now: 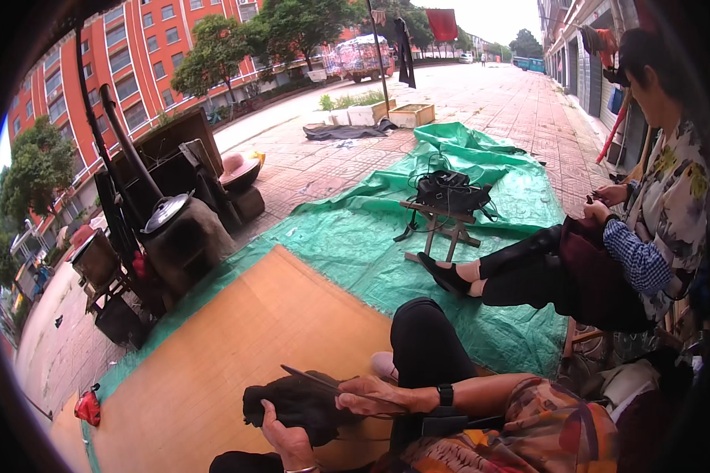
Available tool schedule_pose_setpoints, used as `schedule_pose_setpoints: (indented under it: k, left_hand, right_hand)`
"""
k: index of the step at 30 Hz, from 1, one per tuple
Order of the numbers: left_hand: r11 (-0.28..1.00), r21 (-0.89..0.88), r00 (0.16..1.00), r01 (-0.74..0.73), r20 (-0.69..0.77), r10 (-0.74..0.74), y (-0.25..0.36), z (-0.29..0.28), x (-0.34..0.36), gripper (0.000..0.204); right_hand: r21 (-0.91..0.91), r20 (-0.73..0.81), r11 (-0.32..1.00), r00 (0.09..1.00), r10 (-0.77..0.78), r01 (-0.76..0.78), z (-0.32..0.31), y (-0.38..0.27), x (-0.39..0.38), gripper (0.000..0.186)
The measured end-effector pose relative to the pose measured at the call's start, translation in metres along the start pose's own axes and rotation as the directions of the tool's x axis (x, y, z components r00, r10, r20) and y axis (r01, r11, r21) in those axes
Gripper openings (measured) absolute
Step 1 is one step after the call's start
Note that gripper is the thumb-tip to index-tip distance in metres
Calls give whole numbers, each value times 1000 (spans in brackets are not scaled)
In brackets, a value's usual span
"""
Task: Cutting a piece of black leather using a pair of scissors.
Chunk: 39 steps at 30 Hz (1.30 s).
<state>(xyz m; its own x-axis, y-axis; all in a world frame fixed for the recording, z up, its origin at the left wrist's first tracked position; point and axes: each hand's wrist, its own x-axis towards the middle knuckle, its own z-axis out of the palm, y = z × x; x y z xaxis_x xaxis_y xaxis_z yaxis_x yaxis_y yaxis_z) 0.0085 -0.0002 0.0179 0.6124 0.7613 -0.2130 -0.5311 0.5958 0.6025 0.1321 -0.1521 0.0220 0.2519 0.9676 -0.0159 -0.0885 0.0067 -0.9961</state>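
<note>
Cloth: the cloth [292, 404] is black, soft and bunched, with an uneven edge; it is held up in the lower middle, in front of the mat [237, 323], and I cannot tell whether it touches it.
Rod: 1 long, thin, dark rod [309, 378] slants across the top of the cloth, its tip pointing up and left.
Mat edges: tan and flat, bordered by the green tarp [347, 236] on its far side; a small red bag [88, 407] sits near its left corner.
Open room: broad bare mat lies beyond and left of the cloth; the right knee [422, 331] closes in on the right.
Beyond: a stool [442, 229] bears a black bag [450, 193] on the tarp; a seated person [655, 213] is at right.
Left hand: the left hand [287, 437] is nearly closed, thumb up, pinching the cloth's near side.
Right hand: the right hand [371, 394] is curled closed around the rod, beside the cloth.
</note>
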Motion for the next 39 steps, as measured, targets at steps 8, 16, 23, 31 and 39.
schedule_pose_setpoints:
  k: [8, 16, 23, 31, 39]
  left_hand:
    - [999, 24, 999, 21, -25, -21, -9, -12, 10, 27]
    - [998, 59, 998, -39, -41, 41, -12, -11, 8, 28]
    - [999, 26, 998, -31, -53, 32, -10, -28, 16, 27]
    - [996, 80, 1000, -24, 3, 24, -11, -5, 1, 27]
    - [996, 91, 998, -27, -50, 31, -10, -15, 13, 33]
  right_hand:
    - [-216, 0, 972, 996, 93, -91, 0, 12, 5, 56]
    - [-107, 12, 978, 983, 181, -179, 0, 9, 5, 51]
    - [92, 3, 992, 997, 83, -83, -6, -10, 1, 44]
    - [-255, -10, 957, 990, 137, -135, 0, 22, 8, 60]
    - [-133, -19, 990, 998, 53, -55, 1, 23, 9, 55]
